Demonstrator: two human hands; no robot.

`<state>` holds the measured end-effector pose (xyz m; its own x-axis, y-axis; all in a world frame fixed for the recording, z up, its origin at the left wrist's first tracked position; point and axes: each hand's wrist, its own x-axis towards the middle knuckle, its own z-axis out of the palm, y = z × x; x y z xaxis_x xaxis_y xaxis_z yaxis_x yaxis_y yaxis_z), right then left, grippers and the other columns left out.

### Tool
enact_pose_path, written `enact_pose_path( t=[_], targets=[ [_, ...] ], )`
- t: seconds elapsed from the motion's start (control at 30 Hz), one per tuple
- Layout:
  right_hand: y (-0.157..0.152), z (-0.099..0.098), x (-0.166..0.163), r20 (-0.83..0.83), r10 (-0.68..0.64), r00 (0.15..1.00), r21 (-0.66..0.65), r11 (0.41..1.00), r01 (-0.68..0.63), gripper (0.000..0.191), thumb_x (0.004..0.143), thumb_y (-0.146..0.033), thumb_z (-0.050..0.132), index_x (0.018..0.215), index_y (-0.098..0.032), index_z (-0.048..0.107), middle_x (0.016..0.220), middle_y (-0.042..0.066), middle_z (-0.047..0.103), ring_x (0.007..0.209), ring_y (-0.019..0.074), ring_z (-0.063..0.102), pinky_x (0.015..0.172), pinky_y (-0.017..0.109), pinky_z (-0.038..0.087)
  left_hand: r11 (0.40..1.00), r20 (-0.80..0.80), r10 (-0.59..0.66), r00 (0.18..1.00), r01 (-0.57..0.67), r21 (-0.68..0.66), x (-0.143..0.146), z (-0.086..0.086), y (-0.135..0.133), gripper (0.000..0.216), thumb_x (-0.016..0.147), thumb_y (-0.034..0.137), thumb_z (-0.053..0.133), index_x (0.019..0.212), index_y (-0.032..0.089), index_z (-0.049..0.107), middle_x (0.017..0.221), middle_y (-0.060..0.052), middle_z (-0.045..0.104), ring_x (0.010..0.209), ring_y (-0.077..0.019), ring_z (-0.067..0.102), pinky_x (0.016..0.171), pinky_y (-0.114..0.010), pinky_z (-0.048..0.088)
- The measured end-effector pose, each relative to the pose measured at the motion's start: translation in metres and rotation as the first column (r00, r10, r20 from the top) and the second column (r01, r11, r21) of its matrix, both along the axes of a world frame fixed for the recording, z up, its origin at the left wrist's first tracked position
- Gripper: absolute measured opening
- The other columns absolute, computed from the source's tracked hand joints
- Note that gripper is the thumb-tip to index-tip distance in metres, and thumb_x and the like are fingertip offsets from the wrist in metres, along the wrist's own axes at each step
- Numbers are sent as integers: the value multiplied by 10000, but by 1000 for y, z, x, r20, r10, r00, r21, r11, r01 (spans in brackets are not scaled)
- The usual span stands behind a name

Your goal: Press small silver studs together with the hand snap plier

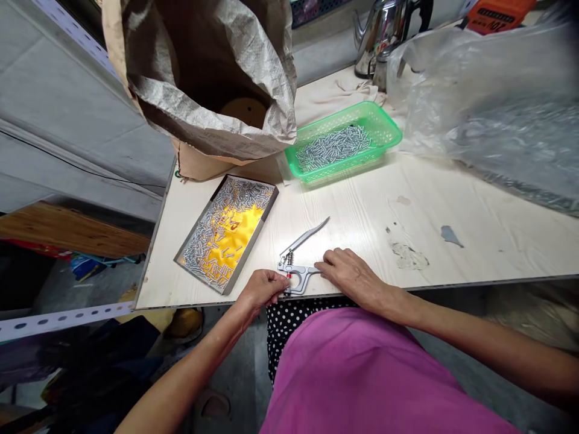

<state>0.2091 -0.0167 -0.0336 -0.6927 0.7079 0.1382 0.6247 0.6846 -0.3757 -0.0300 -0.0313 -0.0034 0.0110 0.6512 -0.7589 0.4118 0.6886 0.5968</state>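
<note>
Pliers (pixel 304 269) are right at the table (pixel 348 205)'s near edge, between both hands. Left hand (pixel 262 288) has its fingertips pinched together on the head end; right hand (pixel 355 278)'s fingers curl against one handle's tip, can't tell how tight.

A small workshop, it seems; loose metal parts (pixel 335 146) in tray (pixel 248 243) and basket (pixel 386 129); pliers (pixel 302 269) on a worktable (pixel 348 211).
</note>
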Motion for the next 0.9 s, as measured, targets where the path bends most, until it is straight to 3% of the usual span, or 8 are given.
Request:
enact_pose_path(
  t=[0.2, 0.37, 0.7, 0.9],
  targets=[
    [-1, 4, 0, 3, 4, 1000, -30, 1000, -4, 229, 908, -30, 414, 903, -180, 586, 924, 74, 558, 825, 192, 453, 743, 316, 316, 990, 42, -131, 991, 133, -52, -3, 5, 6, 382, 605, 505, 715, 573, 175, 525, 430, 83, 426, 355, -46, 338, 346, -199, 190],
    [-3, 5, -1, 4, -2, 1000, -62, 998, 2, 243, 893, -2, 397, 905, -178, 565, 938, 75, 549, 823, 188, 450, 753, 316, 321, 988, -1, -139, 990, 139, -74, -4, 3, 6, 377, 624, 504, 709, 616, 164, 546, 471, 75, 476, 355, -47, 385, 348, -191, 225],
    [-5, -1, -2, -6, -15, 1000, -3, 1000, 15, 229, 880, -9, 412, 923, -182, 557, 947, 80, 559, 829, 203, 446, 744, 329, 325, 985, -8, -130, 992, 128, -118, -1, 5, 10, 324, 678, 413, 717, 585, 158, 540, 455, 69, 501, 335, -43, 400, 367, -186, 280],
    [-6, 2, -2, 7, -24, 1000, -27, 999, 24, 230, 873, -7, 419, 918, -183, 561, 961, 82, 561, 844, 206, 449, 747, 336, 331, 965, -64, -237, 969, 227, -132, 3, 14, 18, 283, 733, 336, 687, 568, 157, 543, 430, 67, 497, 341, -50, 433, 372, -176, 276]
  ],
)
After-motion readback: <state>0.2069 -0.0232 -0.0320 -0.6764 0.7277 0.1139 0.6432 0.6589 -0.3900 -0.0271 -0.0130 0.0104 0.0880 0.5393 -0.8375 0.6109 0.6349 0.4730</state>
